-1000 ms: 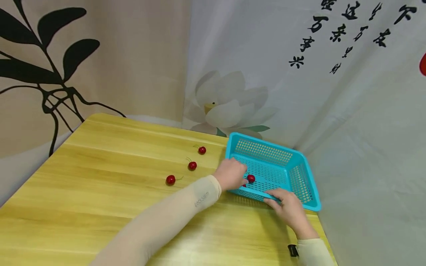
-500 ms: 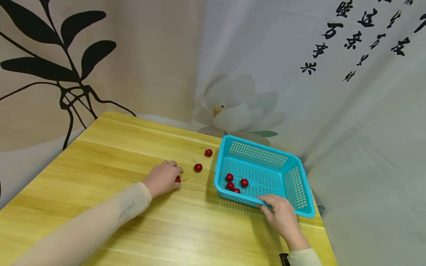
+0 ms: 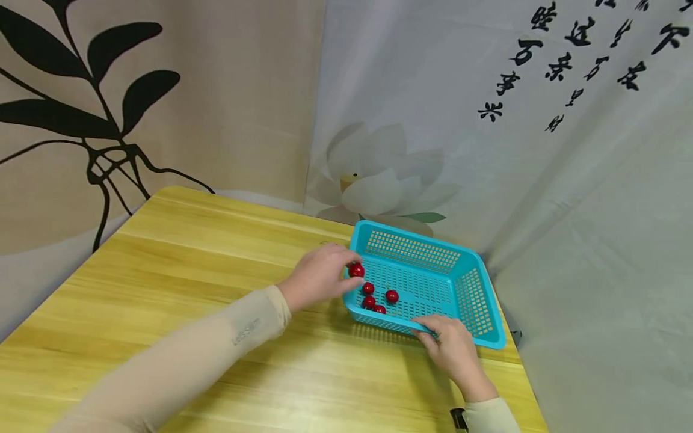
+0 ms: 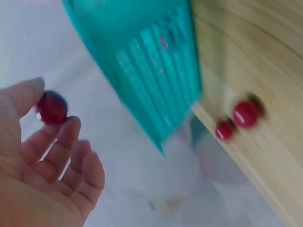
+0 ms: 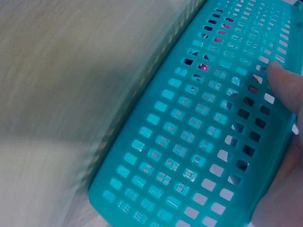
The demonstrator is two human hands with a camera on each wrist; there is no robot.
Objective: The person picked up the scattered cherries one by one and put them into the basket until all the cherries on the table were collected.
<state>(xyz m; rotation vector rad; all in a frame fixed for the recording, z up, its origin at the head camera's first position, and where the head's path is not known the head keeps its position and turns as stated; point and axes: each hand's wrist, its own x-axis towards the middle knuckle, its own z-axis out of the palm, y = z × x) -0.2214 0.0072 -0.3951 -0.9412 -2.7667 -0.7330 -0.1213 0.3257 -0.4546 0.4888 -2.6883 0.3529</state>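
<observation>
My left hand (image 3: 319,276) pinches a dark red cherry (image 3: 355,269) between thumb and fingers at the left rim of the blue basket (image 3: 428,285). In the left wrist view that cherry (image 4: 51,108) sits at the fingertips, the other fingers loosely bent. My right hand (image 3: 452,349) grips the basket's near rim, thumb outside. Several cherries (image 3: 391,296) lie in the basket's near left corner. Two more cherries (image 4: 246,114) rest on the table in the left wrist view; my left hand mostly hides them in the head view.
The basket stands on the right end of a yellow wooden table (image 3: 178,252), near its back and right edges. Behind it hangs a curtain (image 3: 411,72) with printed flowers and writing. A small black object (image 3: 459,418) shows beside my right sleeve.
My left hand went left from the basket to a cherry on the table, then came back right with it to the basket's left rim. The right hand kept its grip on the rim.
</observation>
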